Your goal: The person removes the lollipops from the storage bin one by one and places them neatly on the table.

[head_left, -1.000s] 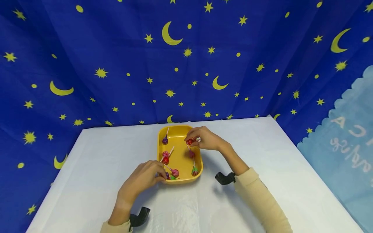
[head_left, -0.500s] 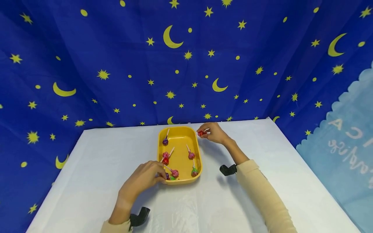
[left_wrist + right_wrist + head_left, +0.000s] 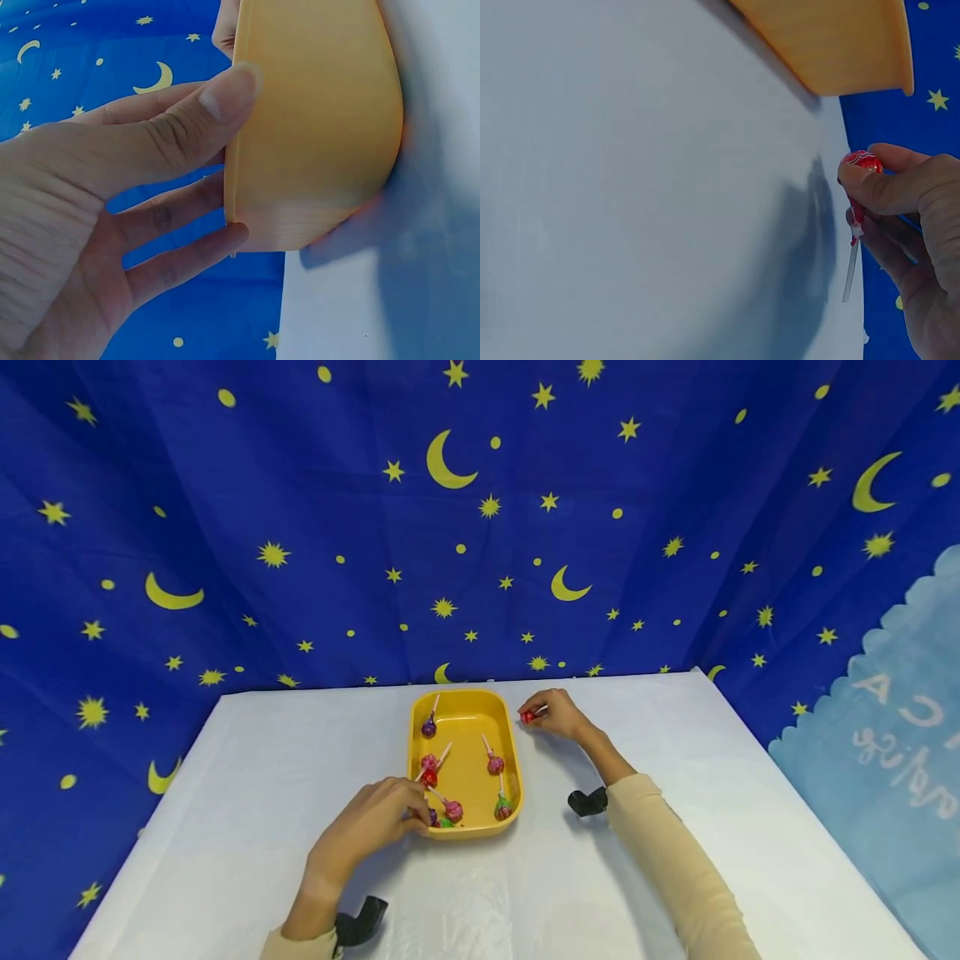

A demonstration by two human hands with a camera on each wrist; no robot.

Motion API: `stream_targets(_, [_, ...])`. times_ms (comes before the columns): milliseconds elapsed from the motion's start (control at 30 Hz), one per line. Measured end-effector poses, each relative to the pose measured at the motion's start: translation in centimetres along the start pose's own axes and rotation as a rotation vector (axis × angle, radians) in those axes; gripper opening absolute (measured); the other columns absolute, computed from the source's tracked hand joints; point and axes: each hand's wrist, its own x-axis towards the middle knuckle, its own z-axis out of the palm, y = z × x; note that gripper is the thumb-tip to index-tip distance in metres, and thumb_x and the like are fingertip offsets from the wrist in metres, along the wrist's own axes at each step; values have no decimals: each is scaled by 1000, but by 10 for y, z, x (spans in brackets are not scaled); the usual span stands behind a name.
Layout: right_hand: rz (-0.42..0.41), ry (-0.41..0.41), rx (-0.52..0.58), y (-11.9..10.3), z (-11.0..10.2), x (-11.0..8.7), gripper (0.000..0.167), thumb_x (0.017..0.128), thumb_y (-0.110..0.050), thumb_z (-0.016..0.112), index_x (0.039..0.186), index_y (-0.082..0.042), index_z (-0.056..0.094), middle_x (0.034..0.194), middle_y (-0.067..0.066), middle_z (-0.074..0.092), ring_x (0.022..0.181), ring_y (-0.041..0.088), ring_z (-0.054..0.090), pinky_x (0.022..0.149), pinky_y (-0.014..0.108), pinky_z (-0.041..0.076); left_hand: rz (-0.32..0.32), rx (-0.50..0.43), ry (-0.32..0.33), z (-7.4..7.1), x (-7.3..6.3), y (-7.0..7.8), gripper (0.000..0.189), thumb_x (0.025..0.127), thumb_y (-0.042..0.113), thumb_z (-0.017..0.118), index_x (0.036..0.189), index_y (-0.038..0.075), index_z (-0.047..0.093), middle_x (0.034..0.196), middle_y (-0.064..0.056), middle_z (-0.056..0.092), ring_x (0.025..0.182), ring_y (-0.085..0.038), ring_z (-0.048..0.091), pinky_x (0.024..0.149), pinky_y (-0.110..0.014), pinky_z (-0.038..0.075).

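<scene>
A yellow plastic tray (image 3: 468, 833) stands on the table with several wrapped lollipops in it. My left hand (image 3: 380, 814) grips the tray's near-left rim; in the left wrist view its thumb (image 3: 229, 94) presses the outer wall and other fingers reach behind the rim. Just right of the tray's far end, my right hand (image 3: 557, 713) pinches a red-wrapped lollipop (image 3: 857, 202) by its head, the white stick pointing down in the right wrist view. Inside the tray, a pink lollipop (image 3: 496, 765) and a green one (image 3: 503, 808) lie along the right side, a purple one (image 3: 428, 727) at far left.
The table (image 3: 600, 877) has a white cover. Behind it hangs a blue curtain (image 3: 337, 510) with yellow moons and stars. A light-blue panel with lettering (image 3: 885, 735) is at the right. Each wrist carries a black camera mount (image 3: 587, 802).
My right hand has lifted the red lollipop out over the tray's right rim and moved right, then slightly lower beside the tray. The left hand has kept its hold on the rim.
</scene>
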Motion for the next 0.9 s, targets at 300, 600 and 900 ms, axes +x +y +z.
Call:
stream_targets(300, [55, -2, -7, 3, 3, -2, 21, 76, 5, 78, 97, 2, 75, 94, 14, 74, 86, 22, 68, 80, 35, 58, 20, 9, 15, 0, 1, -1, 7, 76, 17, 81, 75, 22, 76, 82, 16, 66, 79, -3, 60, 66, -23, 50])
stream_targets(600, [70, -9, 7, 9, 5, -3, 23, 77, 7, 76, 99, 3, 74, 96, 15, 74, 88, 23, 68, 82, 36, 58, 23, 8, 14, -1, 2, -1, 7, 77, 17, 81, 75, 22, 76, 83, 16, 66, 79, -3, 60, 65, -23, 49])
stream_targets(900, [69, -24, -5, 12, 5, -6, 24, 79, 5, 75, 102, 1, 74, 98, 13, 74, 90, 22, 67, 84, 35, 57, -58, 53, 25, -5, -7, -3, 7, 75, 18, 82, 75, 23, 77, 94, 8, 71, 92, -14, 65, 79, -34, 54])
